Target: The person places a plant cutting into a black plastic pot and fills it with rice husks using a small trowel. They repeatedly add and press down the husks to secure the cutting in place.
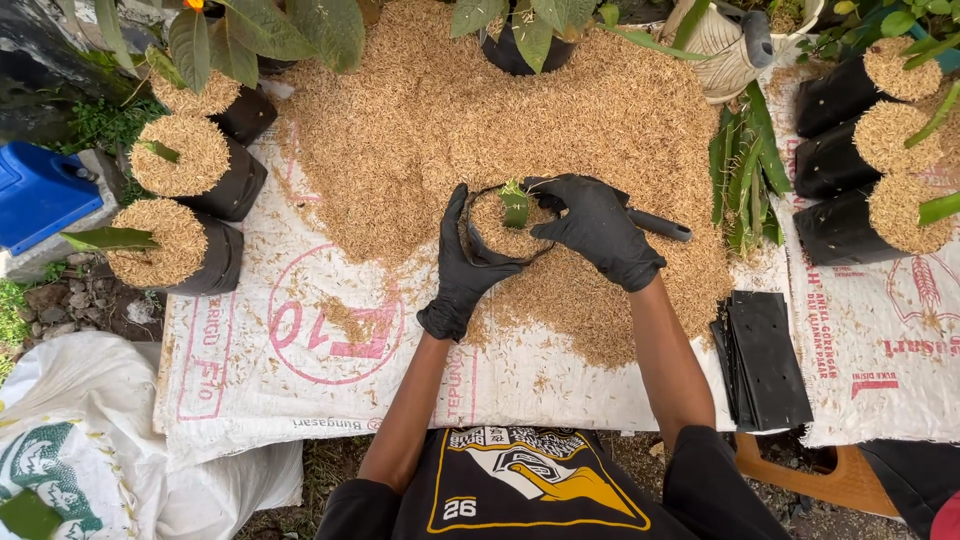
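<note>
Starting at the left, three filled black grow bags (205,200) lie in a row on the white woven sack (300,370), each packed with rice husk and holding a green cutting. In the middle, on the broad pile of rice husk (450,100), our left hand (462,262) in its black glove is wrapped around the side of the small black grow bag (490,250), fingers clamped on its wall to keep it upright. Our right hand (598,228), also gloved, curls over the bag's far rim, fingertips pressing by the green cutting (515,205) that stands in the husk. To do this well, we judge the left grip should stay firm so the soft bag does not buckle, while the right firms the husk evenly round the stem and keeps it straight — not leaning toward the rim. A dark handle (655,225) juts out from behind the right hand; we cannot tell whether it is held or just lying there, nor what tool it belongs to. Further right lie a bundle of green cuttings (745,165), a stack of flat empty black bags (765,360) and three more filled bags (850,150) — partly cut off by the frame.
</note>
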